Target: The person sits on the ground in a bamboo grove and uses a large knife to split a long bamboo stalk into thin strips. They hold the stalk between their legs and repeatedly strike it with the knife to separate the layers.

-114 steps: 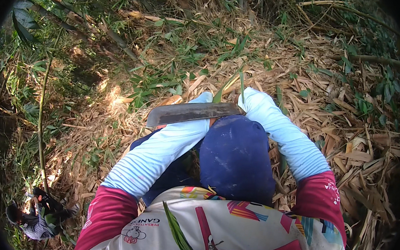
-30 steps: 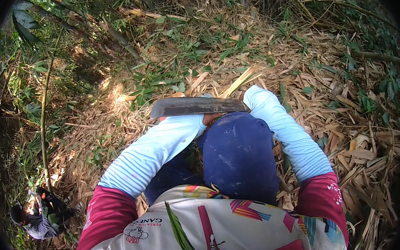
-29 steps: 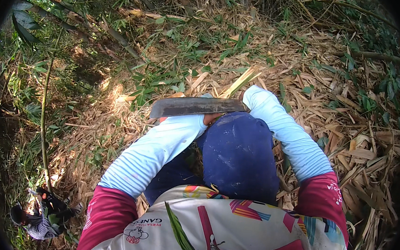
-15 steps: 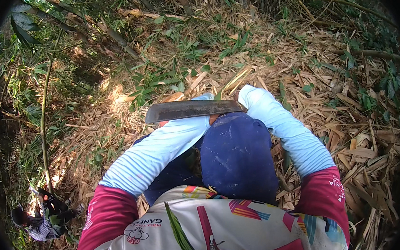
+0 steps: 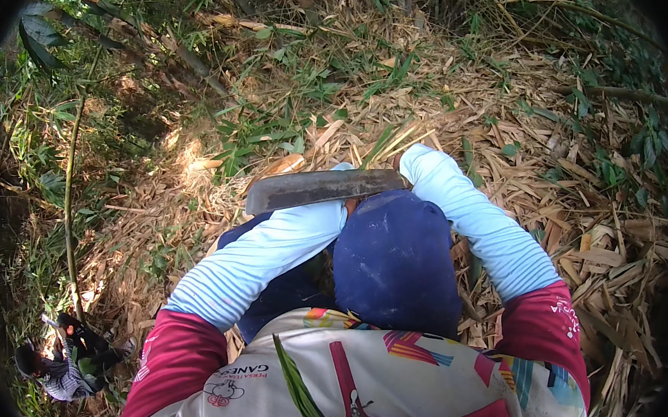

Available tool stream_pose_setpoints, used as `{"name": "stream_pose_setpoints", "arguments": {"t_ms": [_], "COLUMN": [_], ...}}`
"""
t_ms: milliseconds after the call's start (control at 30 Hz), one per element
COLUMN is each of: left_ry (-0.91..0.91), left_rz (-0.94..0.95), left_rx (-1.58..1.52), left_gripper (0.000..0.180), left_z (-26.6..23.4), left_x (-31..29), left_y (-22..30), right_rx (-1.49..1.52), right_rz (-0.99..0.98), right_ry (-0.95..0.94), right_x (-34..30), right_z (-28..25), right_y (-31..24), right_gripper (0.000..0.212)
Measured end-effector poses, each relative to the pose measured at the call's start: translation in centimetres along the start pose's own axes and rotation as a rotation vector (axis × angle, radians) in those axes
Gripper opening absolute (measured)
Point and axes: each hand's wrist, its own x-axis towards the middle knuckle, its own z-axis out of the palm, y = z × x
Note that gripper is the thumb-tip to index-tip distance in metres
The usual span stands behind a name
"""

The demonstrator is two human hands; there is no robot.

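A broad dark machete lies crosswise in front of my raised knee, its blade pointing left over my left forearm. At the blade's right end my right hand grips it, mostly hidden by the pale blue sleeve and the knee. Of my left hand only a little skin shows between sleeve and knee, below the blade; its fingers are hidden. Thin green and yellowish strips, perhaps split bamboo or leaf, stick up beyond the blade between the hands. Whether a hand holds them cannot be made out.
Dry bamboo leaves and husks cover the ground. Green shoots grow just ahead on the left. A thin upright stem stands at left, and another person sits at lower left. Fallen canes lie at upper left.
The machete and both forearms have shifted very slightly. The strips beyond the blade now lean a little differently and look more spread.
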Motion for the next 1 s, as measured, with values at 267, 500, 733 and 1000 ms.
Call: {"name": "stream_pose_setpoints", "arguments": {"t_ms": [267, 500, 733, 1000], "left_ry": [-0.005, -0.1, -0.116, -0.474], "left_rz": [-0.006, -0.194, -0.25, -0.819], "left_rx": [0.127, 0.121, -0.306, -1.339], "left_gripper": [0.035, 0.035, 0.033, 0.04], "left_z": [-0.4, -2.8, -2.9, 0.4], "left_x": [-1.7, -2.2, -1.3, 0.8], "left_y": [-0.5, 0.2, -1.8, -6.1], "right_rx": [-0.023, 0.042, -0.041, 0.017], "right_rz": [0.028, 0.06, 0.093, -0.028], "right_ry": [0.133, 0.148, -0.054, -0.111], "right_x": [-0.9, -1.5, 0.0, 1.0], "right_z": [1.4, 1.1, 0.4, 0.4], "right_y": [1.2, 1.8, 0.2, 1.6], "right_gripper": [0.033, 0.036, 0.048, 0.048]}}
